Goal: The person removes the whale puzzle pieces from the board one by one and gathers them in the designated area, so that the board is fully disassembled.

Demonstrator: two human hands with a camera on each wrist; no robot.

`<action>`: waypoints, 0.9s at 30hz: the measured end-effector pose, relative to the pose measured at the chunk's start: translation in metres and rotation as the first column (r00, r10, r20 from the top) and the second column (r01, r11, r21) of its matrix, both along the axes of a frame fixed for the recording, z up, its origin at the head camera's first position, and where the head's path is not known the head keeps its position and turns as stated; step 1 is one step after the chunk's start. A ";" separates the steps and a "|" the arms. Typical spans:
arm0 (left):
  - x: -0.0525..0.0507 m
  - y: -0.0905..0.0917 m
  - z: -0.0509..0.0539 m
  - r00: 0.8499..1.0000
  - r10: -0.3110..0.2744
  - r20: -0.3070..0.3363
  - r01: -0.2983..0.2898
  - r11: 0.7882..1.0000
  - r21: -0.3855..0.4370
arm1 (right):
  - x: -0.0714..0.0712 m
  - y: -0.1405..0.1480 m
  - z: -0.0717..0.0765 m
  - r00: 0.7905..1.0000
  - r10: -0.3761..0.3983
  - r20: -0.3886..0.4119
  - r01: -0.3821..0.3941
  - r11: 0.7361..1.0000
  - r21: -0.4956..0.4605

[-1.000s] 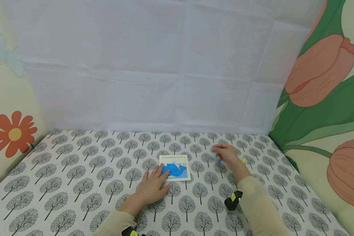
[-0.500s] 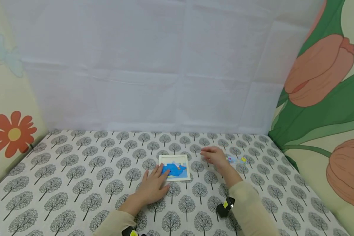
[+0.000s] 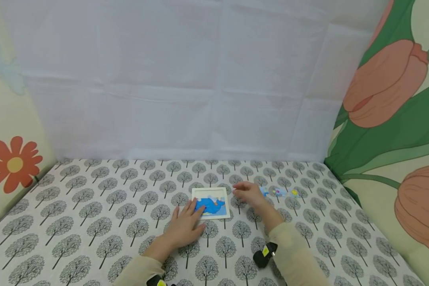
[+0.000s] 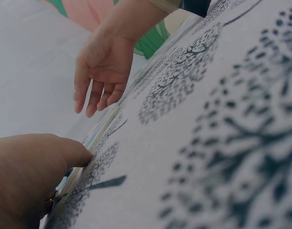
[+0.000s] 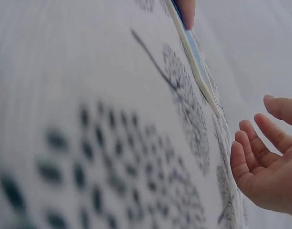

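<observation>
Moving leftward since the earlier head view, the right hand is now hanging near two o'clock of a thin, white, rectangular frame and no longer covering three small, flat pieces, one mostly blue, one pinkish-purple, one yellow. Taking things from the left, the left hand is reaching in from eight o'clock, its fingers lying straight and spread over the frame's edge and the flat blue whale picture inside, gripping nothing. Frame and picture are lying near the middle of a white tablecloth printed with dark trees. The picture is filling the lower part, while a pale strip at twelve o'clock is looking uncovered; judging by that, the work is seeming well along but unfinished. Next, the right hand is staying apart from the frame, its fingers loosely bent, with nothing showing in its grasp in either wrist view. Beyond it, toward the frame's three o'clock, the pieces are lying in a row, seemingly what is remaining outside, though their outlines are appearing too faint to tell
</observation>
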State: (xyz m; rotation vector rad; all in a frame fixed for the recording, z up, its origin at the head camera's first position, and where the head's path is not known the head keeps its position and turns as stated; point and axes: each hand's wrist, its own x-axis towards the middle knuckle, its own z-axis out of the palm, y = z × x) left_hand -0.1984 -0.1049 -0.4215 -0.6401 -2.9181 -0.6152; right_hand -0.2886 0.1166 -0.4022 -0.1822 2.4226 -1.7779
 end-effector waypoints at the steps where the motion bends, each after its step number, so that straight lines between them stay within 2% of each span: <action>1: 0.000 0.000 0.000 1.000 -0.001 0.001 0.001 1.000 0.000 | 0.001 -0.001 -0.002 1.000 0.003 0.003 -0.003 1.000 0.010; 7: 0.000 0.000 -0.001 1.000 -0.003 0.003 0.003 1.000 -0.001 | 0.003 -0.009 -0.008 1.000 -0.017 0.005 0.017 0.998 0.068; 12: -0.001 0.000 -0.002 1.000 0.002 -0.002 -0.002 1.000 -0.002 | 0.005 -0.013 -0.008 0.999 -0.015 -0.033 0.019 0.991 0.130; 18: 0.000 0.000 -0.002 1.000 0.002 0.002 -0.002 1.000 0.011 | 0.008 -0.017 -0.010 0.998 0.019 -0.062 -0.011 0.992 0.128; 27: 0.000 0.000 -0.002 1.000 0.000 0.005 0.000 1.000 0.012 | 0.009 -0.023 -0.014 0.993 -0.003 -0.116 0.026 0.979 0.200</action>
